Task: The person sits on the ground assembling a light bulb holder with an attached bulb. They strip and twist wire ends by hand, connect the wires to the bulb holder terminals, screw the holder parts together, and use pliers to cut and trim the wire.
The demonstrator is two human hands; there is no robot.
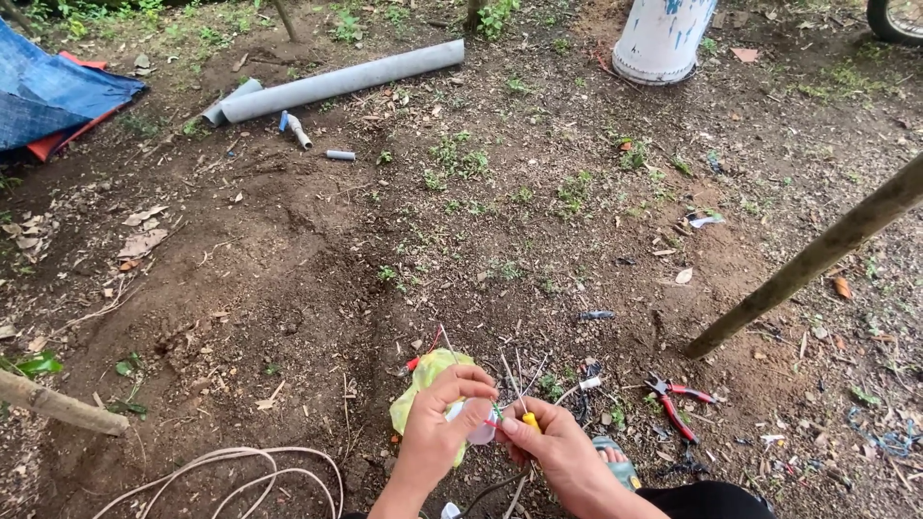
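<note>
Both hands meet low over the bare dirt ground (288,288). The left hand (437,428) has its grip pinched on a small white round plastic part (478,430); the right hand (553,447) has its grip clamped on a thin yellow-handled tool (529,420). Red-handled pliers (678,402) lie nearby.

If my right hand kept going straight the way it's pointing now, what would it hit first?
Your right hand points up and left, so it would likely meet the small white piece your left hand pinches; depth is hard to judge.
</note>
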